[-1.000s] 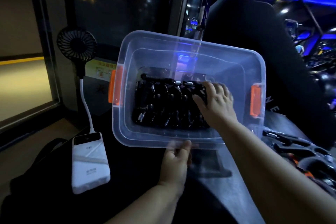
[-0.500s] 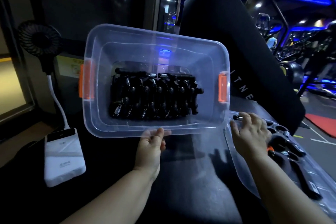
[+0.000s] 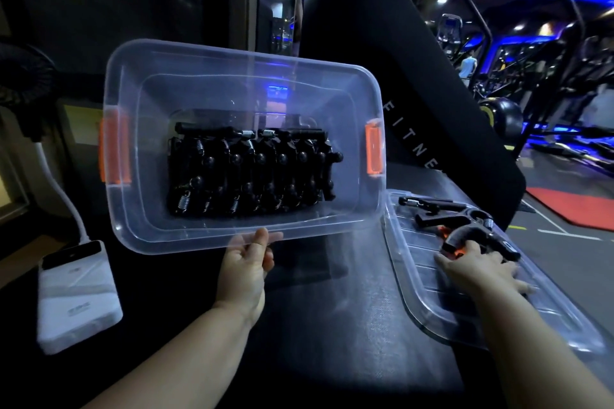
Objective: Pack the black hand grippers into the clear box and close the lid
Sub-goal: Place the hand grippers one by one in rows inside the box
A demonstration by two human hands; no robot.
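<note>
Grippers [image 3: 252, 173] fill a row inside the box [image 3: 212, 76], tilted up by the left hand [image 3: 246, 262] pinching its near rim. Packing seems underway: the right hand [image 3: 478, 271] reaches loose grippers [image 3: 432, 206] on the lid [image 3: 425, 292]; its grasp cannot be told. Next, lift one in.

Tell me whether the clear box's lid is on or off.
Off. The lid lies flat on the bench beside the clear box, with loose hand grippers on it; the left hand holds the box's rim.
</note>
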